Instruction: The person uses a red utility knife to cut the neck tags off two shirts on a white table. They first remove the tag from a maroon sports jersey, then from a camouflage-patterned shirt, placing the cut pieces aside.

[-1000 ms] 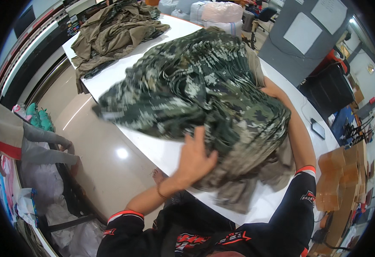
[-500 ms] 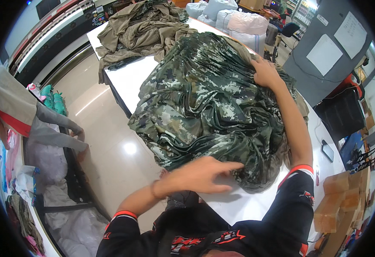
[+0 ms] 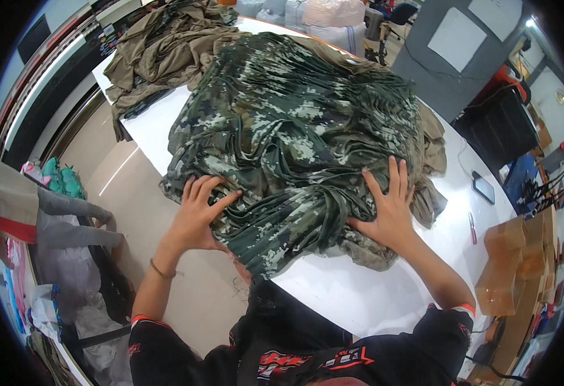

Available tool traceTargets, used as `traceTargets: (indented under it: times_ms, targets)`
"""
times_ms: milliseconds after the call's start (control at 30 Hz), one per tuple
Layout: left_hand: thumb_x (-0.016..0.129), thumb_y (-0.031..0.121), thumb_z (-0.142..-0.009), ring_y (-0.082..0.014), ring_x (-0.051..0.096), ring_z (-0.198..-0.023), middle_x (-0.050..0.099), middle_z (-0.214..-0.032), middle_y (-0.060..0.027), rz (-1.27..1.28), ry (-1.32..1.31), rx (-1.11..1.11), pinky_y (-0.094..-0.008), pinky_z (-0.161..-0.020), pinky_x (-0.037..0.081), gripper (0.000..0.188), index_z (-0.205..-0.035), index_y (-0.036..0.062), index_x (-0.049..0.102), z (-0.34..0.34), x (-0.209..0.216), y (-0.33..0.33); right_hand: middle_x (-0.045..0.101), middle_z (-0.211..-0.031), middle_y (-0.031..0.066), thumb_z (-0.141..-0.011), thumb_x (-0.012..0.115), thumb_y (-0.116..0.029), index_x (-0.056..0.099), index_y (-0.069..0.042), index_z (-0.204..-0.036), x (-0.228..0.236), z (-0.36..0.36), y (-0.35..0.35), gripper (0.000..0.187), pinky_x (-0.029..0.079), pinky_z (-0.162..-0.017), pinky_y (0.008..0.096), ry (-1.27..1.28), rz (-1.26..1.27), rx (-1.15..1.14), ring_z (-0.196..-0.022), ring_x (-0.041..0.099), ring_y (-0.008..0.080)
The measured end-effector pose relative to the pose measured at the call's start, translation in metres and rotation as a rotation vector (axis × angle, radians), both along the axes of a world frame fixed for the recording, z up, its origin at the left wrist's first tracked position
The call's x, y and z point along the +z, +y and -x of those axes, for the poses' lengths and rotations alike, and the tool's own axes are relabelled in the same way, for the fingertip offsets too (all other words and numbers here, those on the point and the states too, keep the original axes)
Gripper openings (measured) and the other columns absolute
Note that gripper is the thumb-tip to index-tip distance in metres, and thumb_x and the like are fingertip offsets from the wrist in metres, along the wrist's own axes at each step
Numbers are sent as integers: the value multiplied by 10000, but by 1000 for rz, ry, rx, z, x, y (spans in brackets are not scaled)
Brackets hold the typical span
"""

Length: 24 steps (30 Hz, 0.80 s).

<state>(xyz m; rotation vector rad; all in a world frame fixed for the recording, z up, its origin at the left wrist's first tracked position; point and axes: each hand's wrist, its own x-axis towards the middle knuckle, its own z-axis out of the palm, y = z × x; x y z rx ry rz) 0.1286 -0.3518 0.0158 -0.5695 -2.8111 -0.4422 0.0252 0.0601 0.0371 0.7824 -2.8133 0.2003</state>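
Cloth with green, black and white patches lies in one big, wrinkly heap from the middle up toward 12 o'clock, on one white table. Its lower left part hangs over the table edge.

Two bare hands rest on it. The left hand is at 9 o'clock, its arm coming up from 7. Its thumb sticks out wide and its other fingers lean close to each other, bent on the cloth. The right hand is at 3 o'clock, its arm coming up from 5. Its fingers are spread wide, tips pointing up to 12, with the thumb reaching in to the left. I can't tell if either hand pinches a fold.

One brown heap of cloth sits at 11 o'clock. One phone lies at 3, and one small red-handled tool lies just below it. Two sheets of paper are on the grey post at 2. Brown boxes are near 4, too jumbled to count.

One dark-sided bin at 8 has see-through plastic in it. At least four big, full bags stand near 12; I can't tell what is inside.
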Motion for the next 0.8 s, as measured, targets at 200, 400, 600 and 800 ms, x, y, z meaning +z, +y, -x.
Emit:
traceTargets:
  times_ms: [200, 400, 600, 800]
  targets:
    - [937, 613, -236, -371, 409, -1277, 469, -1326, -128, 82, -148, -143, -538, -1084, 308, 1310, -1439, 244, 575, 27, 20, -9, 163, -1666, 232, -622, 878, -509, 554, -253, -1451, -14, 38, 17, 926, 224, -1073, 799, 153, 141, 173, -1536, 90, 499]
    - [886, 760, -411, -394, 371, -1332, 427, -1396, -174, 9, -156, -289, -540, -1114, 302, 1332, -1518, 142, 478, 48, 14, -3, 224, -1675, 137, -633, 876, -506, 559, -301, -1449, -26, 123, 35, 899, 240, -1152, 717, 225, 122, 269, -1552, 150, 410]
    - [892, 674, -576, -413, 354, -1379, 394, -1469, -204, 12, -40, -197, -537, -1152, 295, 1187, -1530, 119, 457, 70, 11, 51, 220, -1681, 107, -705, 846, -515, 433, -335, -1538, -3, 178, 53, 946, 240, -1178, 704, 199, -132, 169, -1569, 144, 362]
    - [912, 480, -649, -383, 498, -1275, 535, -1357, -170, -265, 11, -187, -497, -1092, 390, 932, -1416, 77, 569, -23, 34, 97, 457, -1485, 181, -722, 844, -516, 502, -225, -1495, 28, 81, 68, 894, 347, -1143, 539, 217, 267, 225, -1379, 447, 371]
